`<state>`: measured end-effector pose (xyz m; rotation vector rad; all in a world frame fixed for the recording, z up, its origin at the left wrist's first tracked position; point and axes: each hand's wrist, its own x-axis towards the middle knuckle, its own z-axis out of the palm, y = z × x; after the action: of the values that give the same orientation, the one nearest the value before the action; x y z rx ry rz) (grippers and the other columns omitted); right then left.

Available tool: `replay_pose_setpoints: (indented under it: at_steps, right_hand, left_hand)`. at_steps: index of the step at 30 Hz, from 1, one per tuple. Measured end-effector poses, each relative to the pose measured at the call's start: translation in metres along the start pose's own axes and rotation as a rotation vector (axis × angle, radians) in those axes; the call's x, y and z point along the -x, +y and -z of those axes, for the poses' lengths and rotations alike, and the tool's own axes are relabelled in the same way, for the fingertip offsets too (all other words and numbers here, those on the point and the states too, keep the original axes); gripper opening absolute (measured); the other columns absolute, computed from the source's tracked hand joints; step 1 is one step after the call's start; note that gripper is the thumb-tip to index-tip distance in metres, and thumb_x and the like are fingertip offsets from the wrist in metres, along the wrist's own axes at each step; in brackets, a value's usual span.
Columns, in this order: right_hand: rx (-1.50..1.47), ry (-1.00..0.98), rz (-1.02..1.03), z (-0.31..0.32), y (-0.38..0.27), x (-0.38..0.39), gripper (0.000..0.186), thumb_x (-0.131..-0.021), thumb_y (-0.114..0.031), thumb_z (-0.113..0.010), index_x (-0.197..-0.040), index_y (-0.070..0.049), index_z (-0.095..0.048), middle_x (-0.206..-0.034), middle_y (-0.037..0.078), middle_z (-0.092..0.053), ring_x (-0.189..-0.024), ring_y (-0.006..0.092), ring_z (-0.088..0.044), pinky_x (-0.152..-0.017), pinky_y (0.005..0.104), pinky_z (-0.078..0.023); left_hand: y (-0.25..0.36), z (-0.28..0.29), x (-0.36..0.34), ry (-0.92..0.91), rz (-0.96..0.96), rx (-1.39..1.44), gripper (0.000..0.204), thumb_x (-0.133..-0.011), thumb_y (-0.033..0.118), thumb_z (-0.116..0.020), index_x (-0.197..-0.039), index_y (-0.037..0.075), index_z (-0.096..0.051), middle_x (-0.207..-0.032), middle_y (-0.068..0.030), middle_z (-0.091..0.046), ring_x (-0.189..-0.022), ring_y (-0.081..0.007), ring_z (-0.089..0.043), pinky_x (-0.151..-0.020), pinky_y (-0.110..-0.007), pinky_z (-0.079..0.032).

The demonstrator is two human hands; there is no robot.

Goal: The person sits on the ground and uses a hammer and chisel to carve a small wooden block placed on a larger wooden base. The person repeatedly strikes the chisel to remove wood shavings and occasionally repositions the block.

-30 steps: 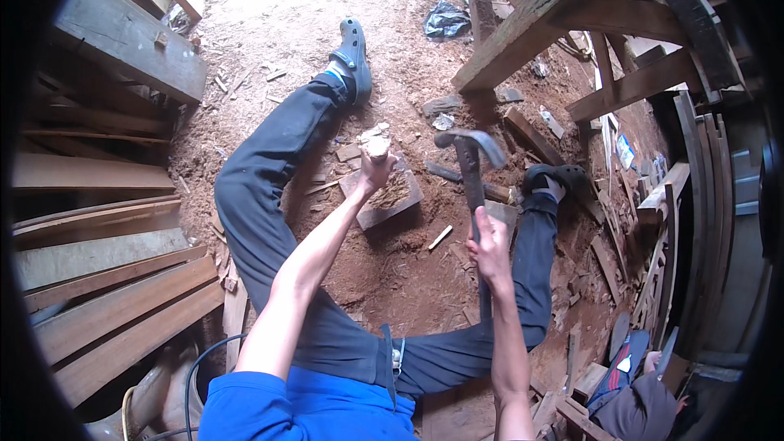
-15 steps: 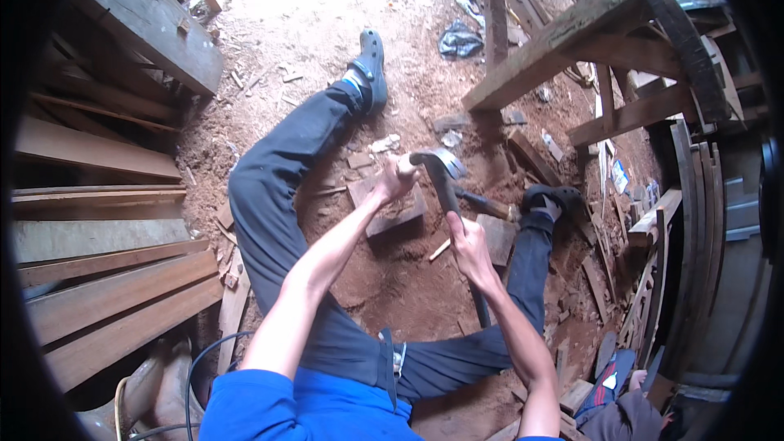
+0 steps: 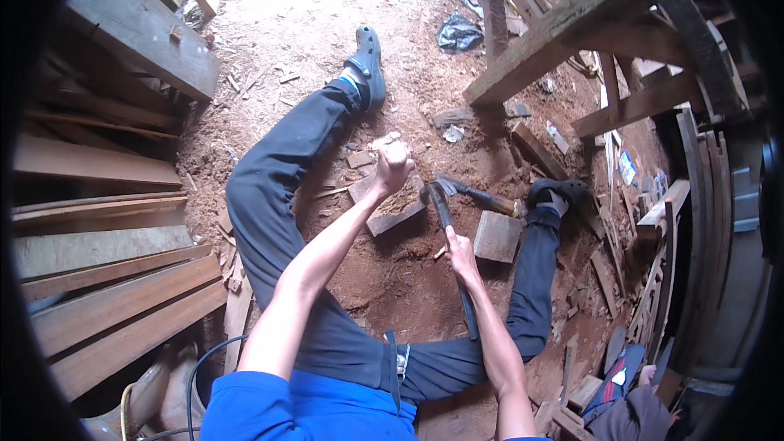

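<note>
My left hand [image 3: 390, 177] is closed around a pale, rounded piece of wood [image 3: 396, 153], whose blunt end points up. The rest of that piece is hidden by the fist. To its right, my right hand [image 3: 461, 255] grips a claw hammer [image 3: 445, 211] by its dark handle, with the metal head up and the handle's end down near my thigh. The hammer head stands apart from the held wood. Behind it a second tool with a dark shaft [image 3: 487, 200] lies on the ground, its head partly hidden.
Wooden blocks [image 3: 496, 237] lie on the reddish, chip-strewn ground between my spread legs [image 3: 265, 184]. Stacked planks [image 3: 122, 298] line the left side. A timber frame [image 3: 555, 41] stands at the upper right. Another person's sleeve [image 3: 629, 418] shows at the lower right.
The hammer has dropped away from the wood in my left hand, and my right hand has moved slightly down. My left hand has turned the wood so its end faces up.
</note>
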<state>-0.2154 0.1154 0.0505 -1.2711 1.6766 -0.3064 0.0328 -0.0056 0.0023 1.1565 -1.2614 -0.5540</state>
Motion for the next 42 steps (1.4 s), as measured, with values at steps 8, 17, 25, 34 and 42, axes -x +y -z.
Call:
replay_pose_setpoints:
  at_steps: [8, 17, 25, 34, 42]
  right_hand:
    - [-0.371, -0.046, -0.003, 0.048, -0.096, 0.069, 0.058, -0.097, -0.062, -0.040, -0.072, -0.010, -0.048, -0.049, -0.006, -0.040, -0.038, 0.0041, -0.036, -0.036, 0.0222, -0.027]
    - [-0.660, 0.103, 0.783, 0.089, -0.200, 0.120, 0.054, -0.100, -0.053, -0.044, -0.081, -0.003, -0.048, -0.055, -0.002, -0.041, -0.048, 0.0051, -0.039, -0.043, 0.0213, -0.027]
    - [-0.035, 0.041, 0.329, 0.045, -0.135, 0.055, 0.065, -0.098, -0.058, -0.044, -0.064, -0.002, -0.042, -0.052, 0.000, -0.037, -0.050, 0.0097, -0.036, -0.044, 0.0318, -0.027]
    - [0.198, 0.029, 0.062, 0.008, -0.023, 0.016, 0.070, -0.097, -0.059, -0.040, -0.067, 0.004, -0.047, -0.056, 0.013, -0.053, -0.057, 0.0217, -0.056, -0.059, 0.0443, -0.043]
    - [0.059, 0.045, 0.037, 0.000, -0.014, 0.011, 0.068, -0.095, -0.062, -0.043, -0.059, -0.005, -0.047, -0.050, 0.005, -0.049, -0.049, 0.0159, -0.054, -0.049, 0.0382, -0.044]
  left_hand:
    - [-0.017, -0.009, 0.019, -0.040, 0.364, 0.281, 0.003, -0.078, 0.002, -0.060, -0.078, 0.004, -0.058, -0.070, 0.0004, -0.057, -0.058, -0.0085, -0.049, -0.050, -0.028, -0.040]
    - [-0.004, -0.006, 0.019, -0.305, 0.294, 0.010, 0.019, -0.076, 0.014, -0.069, -0.086, 0.003, -0.058, -0.077, -0.0096, -0.060, -0.072, -0.0228, -0.060, -0.067, -0.037, -0.048]
    - [0.021, -0.004, 0.001, -0.290, -0.031, -0.148, 0.013, -0.074, 0.010, -0.066, -0.070, 0.002, -0.057, -0.060, -0.0147, -0.059, -0.054, -0.0238, -0.060, -0.053, -0.037, -0.046]
    - [0.032, 0.008, 0.009, -0.096, -0.044, -0.006, 0.012, -0.082, 0.005, -0.056, -0.092, -0.001, -0.052, -0.072, -0.0062, -0.058, -0.059, -0.0163, -0.054, -0.056, -0.032, -0.047]
    - [0.040, 0.001, -0.029, 0.001, 0.049, 0.355, 0.015, -0.079, 0.000, -0.049, -0.067, 0.008, -0.045, -0.060, -0.0015, -0.043, -0.055, -0.0118, -0.043, -0.052, -0.027, -0.037]
